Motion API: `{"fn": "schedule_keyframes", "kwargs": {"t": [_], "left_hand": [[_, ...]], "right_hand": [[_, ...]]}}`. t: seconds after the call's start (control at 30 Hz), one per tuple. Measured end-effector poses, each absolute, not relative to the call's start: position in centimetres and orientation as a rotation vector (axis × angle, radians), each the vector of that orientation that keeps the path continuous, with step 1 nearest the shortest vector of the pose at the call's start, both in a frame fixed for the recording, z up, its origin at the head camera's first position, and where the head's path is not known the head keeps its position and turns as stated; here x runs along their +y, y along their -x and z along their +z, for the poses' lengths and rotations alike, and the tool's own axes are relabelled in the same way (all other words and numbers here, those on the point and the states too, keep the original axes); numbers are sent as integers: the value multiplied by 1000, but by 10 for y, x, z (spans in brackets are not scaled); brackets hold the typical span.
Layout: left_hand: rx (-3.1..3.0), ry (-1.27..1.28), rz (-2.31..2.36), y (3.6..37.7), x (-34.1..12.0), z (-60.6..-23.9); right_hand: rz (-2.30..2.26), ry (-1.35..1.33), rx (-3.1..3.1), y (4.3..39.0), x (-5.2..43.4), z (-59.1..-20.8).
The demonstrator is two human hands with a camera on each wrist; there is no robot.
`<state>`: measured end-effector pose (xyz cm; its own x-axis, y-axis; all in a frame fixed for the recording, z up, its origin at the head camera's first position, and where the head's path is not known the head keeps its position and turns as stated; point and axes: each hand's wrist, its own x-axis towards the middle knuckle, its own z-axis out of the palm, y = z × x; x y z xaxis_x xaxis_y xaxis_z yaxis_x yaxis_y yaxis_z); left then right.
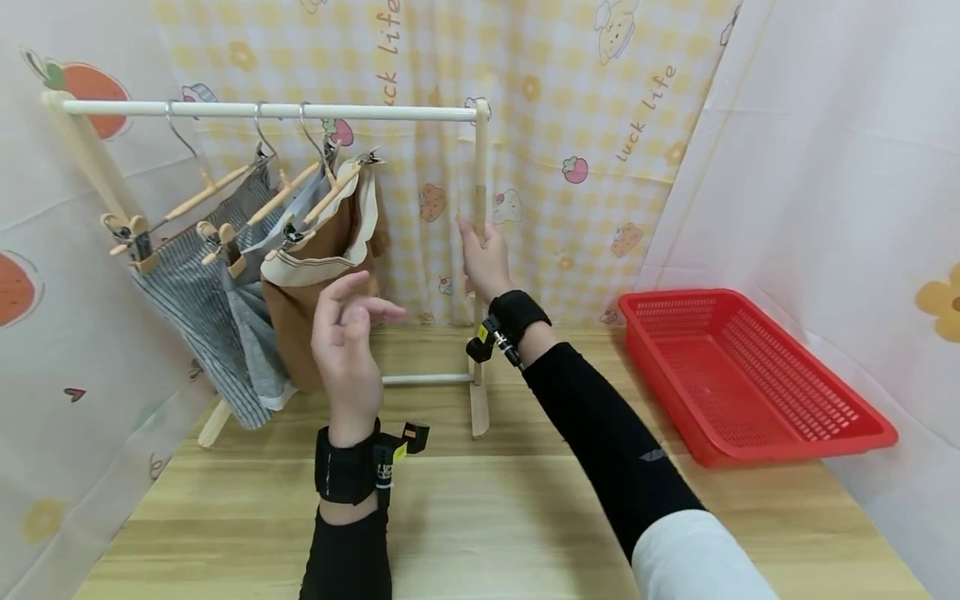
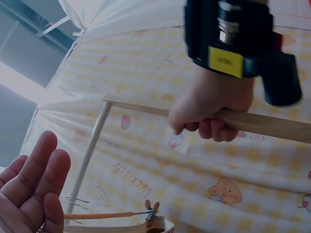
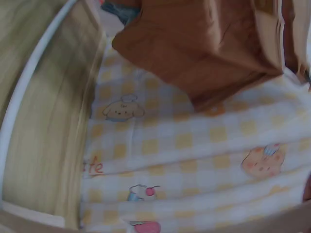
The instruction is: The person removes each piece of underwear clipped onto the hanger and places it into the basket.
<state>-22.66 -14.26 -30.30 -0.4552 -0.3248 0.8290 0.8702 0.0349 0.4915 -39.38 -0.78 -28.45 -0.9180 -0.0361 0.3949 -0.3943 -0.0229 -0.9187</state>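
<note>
A small clothes rack with a white top rail (image 1: pixel 270 109) stands on the wooden table (image 1: pixel 480 517). Three wooden clip hangers carry striped grey shorts (image 1: pixel 197 308), a grey garment (image 1: pixel 255 350) and brown shorts with cream trim (image 1: pixel 318 275). My right hand (image 1: pixel 483 258) grips the rack's right wooden post (image 1: pixel 481 167); the left wrist view shows its fingers (image 2: pixel 209 127) curled round that post (image 2: pixel 272 125). My left hand (image 1: pixel 347 333) hovers with relaxed fingers just in front of the brown shorts, holding nothing; its fingers (image 2: pixel 34 184) also show in the left wrist view. The brown shorts (image 3: pixel 204 48) fill the right wrist view.
A red plastic basket (image 1: pixel 750 375) sits at the right of the table, with nothing in it. Patterned yellow check curtains (image 1: pixel 570 125) hang behind, and white sheets close off both sides. The rack's lower rail (image 1: pixel 427 379) and feet rest on the table.
</note>
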Motion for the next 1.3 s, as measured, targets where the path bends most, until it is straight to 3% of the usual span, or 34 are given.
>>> {"fn": "schedule_keyframes", "kwargs": {"t": [0.23, 0.53, 0.73, 0.97, 1.3], "left_hand": [[-1226, 548, -1568, 216, -144, -299], [-1190, 167, -1145, 202, -153, -275], [-1441, 221, -1167, 200, -152, -274], [-1570, 250, -1111, 225, -169, -299], [-1581, 300, -1138, 237, -167, -305]], "right_hand": [[1889, -384, -1852, 392, -10, -298], [1834, -420, -1824, 392, -17, -299], [1831, -386, -1827, 396, -13, -297], [1813, -440, -1843, 398, -20, -295], [1841, -396, -1899, 402, -21, -295]]}}
